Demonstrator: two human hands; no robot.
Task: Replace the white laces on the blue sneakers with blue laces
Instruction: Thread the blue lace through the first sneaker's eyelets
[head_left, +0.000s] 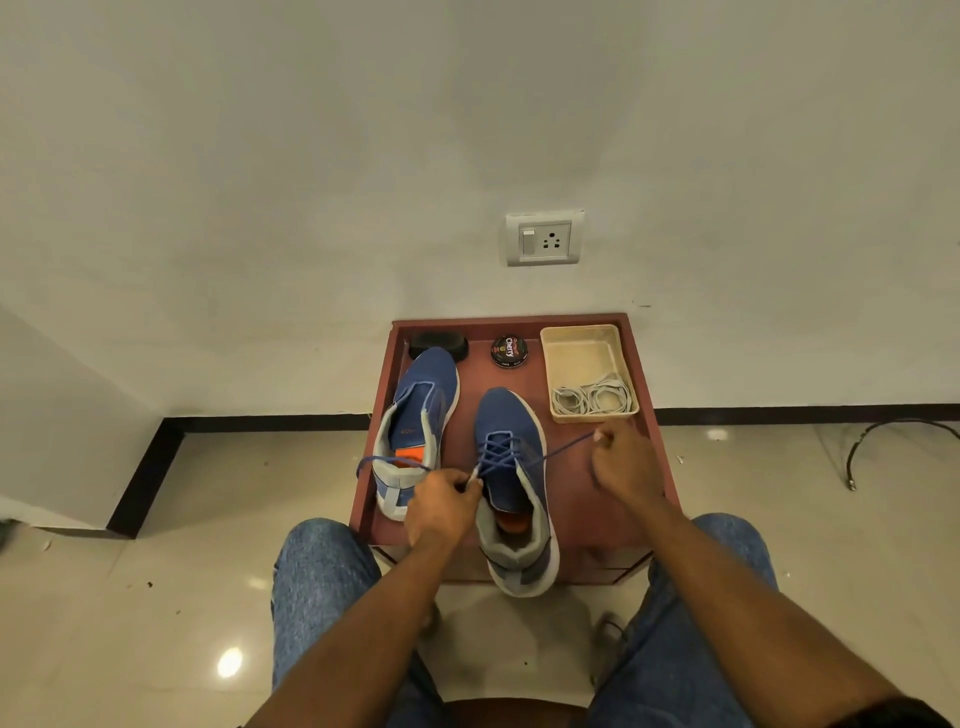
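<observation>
One head camera looks forward and down, close over the table (644, 415), facing the wall (311, 156).

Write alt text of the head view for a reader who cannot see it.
Both hands thread a blue lace through the right sneaker on a red table: left hand pinches one end, right hand pulls the other. The left sneaker has no lace; white laces lie in a tray.
</observation>
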